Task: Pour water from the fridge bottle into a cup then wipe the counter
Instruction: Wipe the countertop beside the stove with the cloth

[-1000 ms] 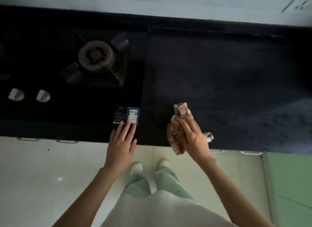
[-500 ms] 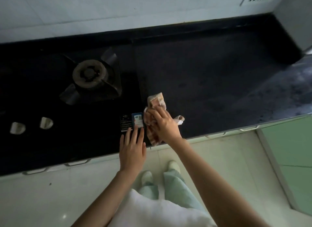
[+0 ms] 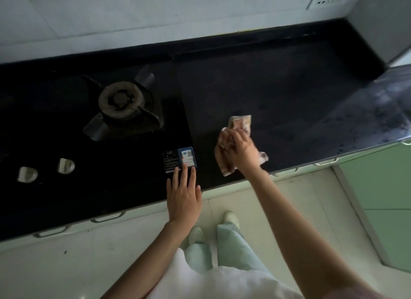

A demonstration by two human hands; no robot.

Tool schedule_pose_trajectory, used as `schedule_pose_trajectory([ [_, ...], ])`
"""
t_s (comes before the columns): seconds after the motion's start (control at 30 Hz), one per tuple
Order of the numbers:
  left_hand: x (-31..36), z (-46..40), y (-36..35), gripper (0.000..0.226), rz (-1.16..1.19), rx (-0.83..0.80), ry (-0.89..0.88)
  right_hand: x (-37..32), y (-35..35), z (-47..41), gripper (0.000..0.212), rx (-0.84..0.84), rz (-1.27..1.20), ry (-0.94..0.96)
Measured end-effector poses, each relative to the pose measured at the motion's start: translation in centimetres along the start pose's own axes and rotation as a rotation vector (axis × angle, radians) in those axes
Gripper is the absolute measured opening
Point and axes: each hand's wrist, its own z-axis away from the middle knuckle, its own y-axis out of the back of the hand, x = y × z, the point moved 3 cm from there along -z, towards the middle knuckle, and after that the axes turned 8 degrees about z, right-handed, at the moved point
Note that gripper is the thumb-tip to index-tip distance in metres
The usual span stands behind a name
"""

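From the head view, the wiping step looks to be in hand: the right hand (image 3: 241, 148) presses down on a crumpled cloth (image 3: 231, 143), fingers curled over it, on the dark counter (image 3: 289, 103) just right of the stove (image 3: 124, 107). The left hand (image 3: 183, 194) rests flat with straight fingers at the counter's front edge, fingertips touching the labels (image 3: 180, 163). The cloth's long axis runs from the front edge toward the wall, and the next move probably calls for sweeping it rightward over the unwiped stretch; no bottle or cup is in sight.

counter (image 3: 278, 94): dark | on it: cloth (image 3: 226, 163), possibly crumpled | hob (image 3: 124, 107)
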Motion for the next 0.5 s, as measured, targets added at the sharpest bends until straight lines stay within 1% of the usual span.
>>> schedule_pose_trajectory([
  [0.07, 0.0, -0.1, -0.1, 0.053, 0.004, 0.002, -0.002, -2.8, -1.6, 2.0, 0.047, 0.033, -0.042, 0.086],
  [0.13, -0.2, -0.2, -0.2, 0.054, 0.014, 0.014, -0.017, -4.0, -2.6, 4.8, 0.048, 0.052, -0.056, 0.128],
  [0.23, -0.4, -0.1, -0.3, 0.054, 0.023, 0.029, -0.033, -1.9, -2.1, 8.4, 0.049, 0.068, -0.078, 0.125],
  [0.3, -0.4, -0.1, -0.3, 0.053, 0.027, 0.025, -0.036, 1.5, -0.6, 9.6, 0.05, 0.106, -0.087, 0.066],
  [0.37, -0.4, 0.0, -0.3, 0.053, 0.024, 0.017, -0.031, 5.8, 1.6, 9.2, 0.053, 0.143, -0.06, -0.035],
  [0.43, -0.3, 0.1, -0.3, 0.053, 0.02, 0.003, -0.024, 9.6, 3.7, 7.1, 0.052, 0.145, -0.011, -0.141],
  [0.5, -0.3, 0.2, -0.3, 0.054, 0.01, -0.005, -0.022, 11.6, 4.8, 4.0, 0.05, 0.12, 0.03, -0.228],
])
